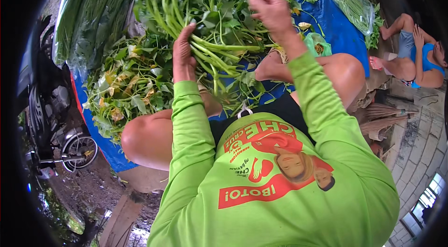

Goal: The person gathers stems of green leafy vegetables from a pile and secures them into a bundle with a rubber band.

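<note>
My left hand (pixel 183 52) is closed around a bunch of leafy greens (pixel 217 51), possibly water spinach. Its thick pale stems point right towards my feet, and its leaves fan out up and to the left. My right hand (pixel 271 10) is raised over a loose pile of long-stemmed greens (pixel 231 5), its fingers curled and a little blurred. A thin stem arches beside those fingertips; whether they pinch it is unclear. Left of my left hand lies a heap of leaves with yellowed ones among them (pixel 129 86). Under everything is a blue tarp (pixel 325 12).
Clear plastic bags packed with long greens (pixel 91 19) lie at the far left, another bag (pixel 353 5) at the upper right. A small green plastic bag (pixel 317 44) sits near my knee. A person (pixel 421 51) sits at right, above stick brooms (pixel 385 117). A motorcycle (pixel 52 107) stands left.
</note>
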Demonstrator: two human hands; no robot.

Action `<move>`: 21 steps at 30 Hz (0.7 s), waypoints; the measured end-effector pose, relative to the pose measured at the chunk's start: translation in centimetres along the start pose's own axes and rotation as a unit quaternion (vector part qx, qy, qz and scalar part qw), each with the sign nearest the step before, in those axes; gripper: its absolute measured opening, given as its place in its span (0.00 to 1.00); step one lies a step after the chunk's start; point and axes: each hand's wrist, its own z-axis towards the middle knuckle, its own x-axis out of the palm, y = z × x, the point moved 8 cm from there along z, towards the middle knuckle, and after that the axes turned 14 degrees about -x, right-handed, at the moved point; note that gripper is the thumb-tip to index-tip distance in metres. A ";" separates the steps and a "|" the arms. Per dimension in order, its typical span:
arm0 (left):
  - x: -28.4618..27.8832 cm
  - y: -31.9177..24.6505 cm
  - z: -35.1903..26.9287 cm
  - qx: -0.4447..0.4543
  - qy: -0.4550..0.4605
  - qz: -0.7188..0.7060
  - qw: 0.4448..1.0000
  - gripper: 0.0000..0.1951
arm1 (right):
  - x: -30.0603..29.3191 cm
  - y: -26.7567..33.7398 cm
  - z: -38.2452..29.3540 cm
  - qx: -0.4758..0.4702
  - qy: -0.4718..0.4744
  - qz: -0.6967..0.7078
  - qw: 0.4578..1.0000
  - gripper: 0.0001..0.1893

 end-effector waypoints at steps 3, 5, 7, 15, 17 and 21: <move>2.8 -3.2 -4.2 0.035 0.039 -0.013 0.999 0.13 | -2.9 3.4 -2.2 -0.029 0.073 -0.087 0.993 0.11; 5.2 -3.8 -5.9 0.019 0.084 -0.028 0.996 0.14 | -2.3 4.4 -5.7 -0.026 0.158 -0.084 0.983 0.10; 7.2 -4.7 -8.7 0.046 0.106 -0.021 0.993 0.14 | -0.6 8.3 -8.6 -0.273 0.202 -0.206 0.918 0.11; 7.7 -5.7 -10.1 0.088 0.098 0.032 0.991 0.15 | -1.2 8.5 -10.6 -0.071 0.276 -0.035 0.958 0.18; 6.7 -6.1 -9.4 0.106 0.083 0.038 0.990 0.16 | -1.5 10.7 -10.4 -0.175 0.242 -0.114 0.948 0.18; 6.3 -6.7 -9.4 0.158 0.049 0.022 0.986 0.15 | -1.1 11.5 -11.1 -0.233 0.154 -0.124 0.952 0.15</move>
